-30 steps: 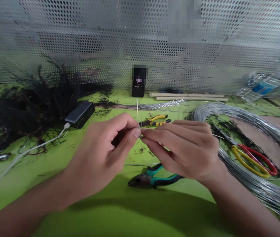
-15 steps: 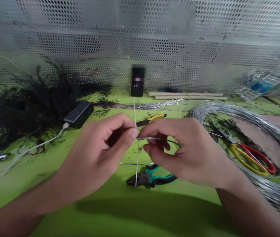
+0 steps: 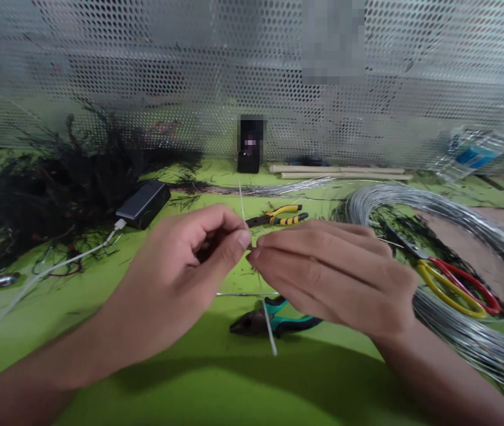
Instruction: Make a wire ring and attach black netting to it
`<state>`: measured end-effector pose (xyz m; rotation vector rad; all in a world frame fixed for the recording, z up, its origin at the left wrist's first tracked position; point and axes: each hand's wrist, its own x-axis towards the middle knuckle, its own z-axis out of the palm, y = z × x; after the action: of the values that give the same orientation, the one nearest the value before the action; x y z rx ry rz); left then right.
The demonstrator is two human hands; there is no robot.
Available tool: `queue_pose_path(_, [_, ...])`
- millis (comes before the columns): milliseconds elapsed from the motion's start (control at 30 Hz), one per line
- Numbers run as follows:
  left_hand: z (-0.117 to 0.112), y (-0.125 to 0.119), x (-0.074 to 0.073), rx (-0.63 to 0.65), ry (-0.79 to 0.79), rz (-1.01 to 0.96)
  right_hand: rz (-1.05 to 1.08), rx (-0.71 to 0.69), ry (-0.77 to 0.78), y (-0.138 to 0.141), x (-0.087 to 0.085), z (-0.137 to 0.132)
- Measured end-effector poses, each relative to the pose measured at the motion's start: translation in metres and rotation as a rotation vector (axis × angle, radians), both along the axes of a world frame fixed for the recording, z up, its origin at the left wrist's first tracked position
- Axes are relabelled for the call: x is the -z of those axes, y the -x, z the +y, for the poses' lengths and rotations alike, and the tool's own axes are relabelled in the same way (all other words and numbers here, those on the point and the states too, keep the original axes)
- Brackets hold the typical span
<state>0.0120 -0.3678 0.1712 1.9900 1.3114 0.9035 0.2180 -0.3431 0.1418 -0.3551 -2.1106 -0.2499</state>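
Observation:
My left hand (image 3: 176,284) pinches a thin, pale, straight wire (image 3: 267,328) between thumb and forefinger, just above the green table (image 3: 198,384). The wire runs from above my fingertips down to a free end near the teal pliers (image 3: 278,321). My right hand (image 3: 336,275) meets the left at the same spot, fingers stretched long and pressed together on the wire. Both hands hover over the middle of the table.
A big coil of silver wire (image 3: 447,213) lies at the right, with red-and-yellow scissors (image 3: 456,284) on it. Yellow-black pliers (image 3: 281,216) lie behind my hands. A black power bank (image 3: 143,204) with a white cable and a heap of black twigs (image 3: 42,189) sit left. A perforated metal screen (image 3: 189,71) closes the back.
My right hand's fingers went from curled around a short bent wire end to stretched out flat against the left fingertips. The straight wire tilted, its lower end swinging right.

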Motion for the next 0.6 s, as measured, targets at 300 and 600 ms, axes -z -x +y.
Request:
queue_pose_path(300, [-0.007,-0.005,0.005,-0.001,-0.144,0.063,0.327,-0.051,1.181,0.004,-0.016,-0.009])
queue_pose_path(600, [-0.002,-0.002,0.001,0.022,0.023,-0.020,0.314,-0.098,0.855,-0.001,-0.015,-0.005])
